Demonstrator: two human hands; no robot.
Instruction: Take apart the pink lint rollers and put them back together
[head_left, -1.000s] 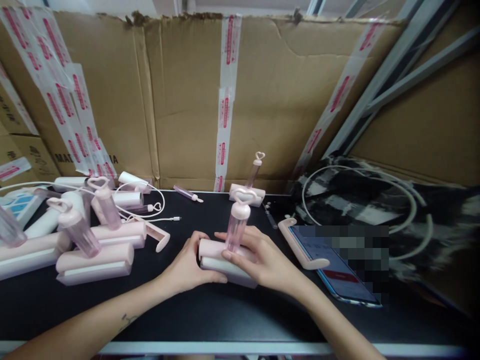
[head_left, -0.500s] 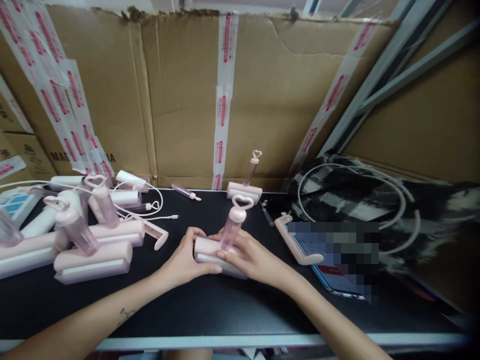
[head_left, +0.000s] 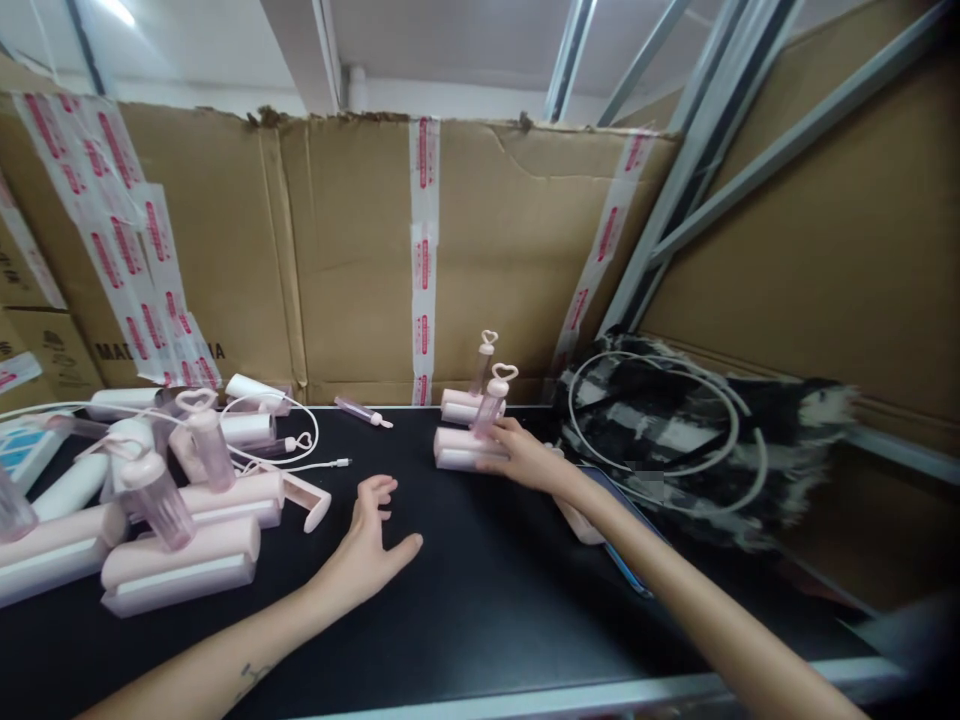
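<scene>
My right hand point(head_left: 521, 455) is closed on the right end of a pink cylinder-shaped device point(head_left: 457, 448), which lies toward the back of the black tabletop. From its top rises a clear pink tube point(head_left: 491, 405) with a heart-shaped loop. A similar pink device point(head_left: 459, 405) with its own heart-topped tube stands just behind it. My left hand point(head_left: 371, 545) hovers over the table with fingers apart and nothing in them. To its left sit several more of these pink devices point(head_left: 184, 560), with tubes upright or tilted.
A white cable point(head_left: 315, 462) loops among white cylinders point(head_left: 251, 430) at the left. A loose tube point(head_left: 361, 411) lies at the back. A phone point(head_left: 626, 560) and a pink bracket point(head_left: 577, 520) are partly behind my right forearm. Coiled white tubing point(head_left: 724, 400) rests on dark fabric. Cardboard point(head_left: 360, 250) walls the back.
My right hand has carried the device away from me, to beside the other one at the back. My left hand has let go of it and opened. The view has tilted up.
</scene>
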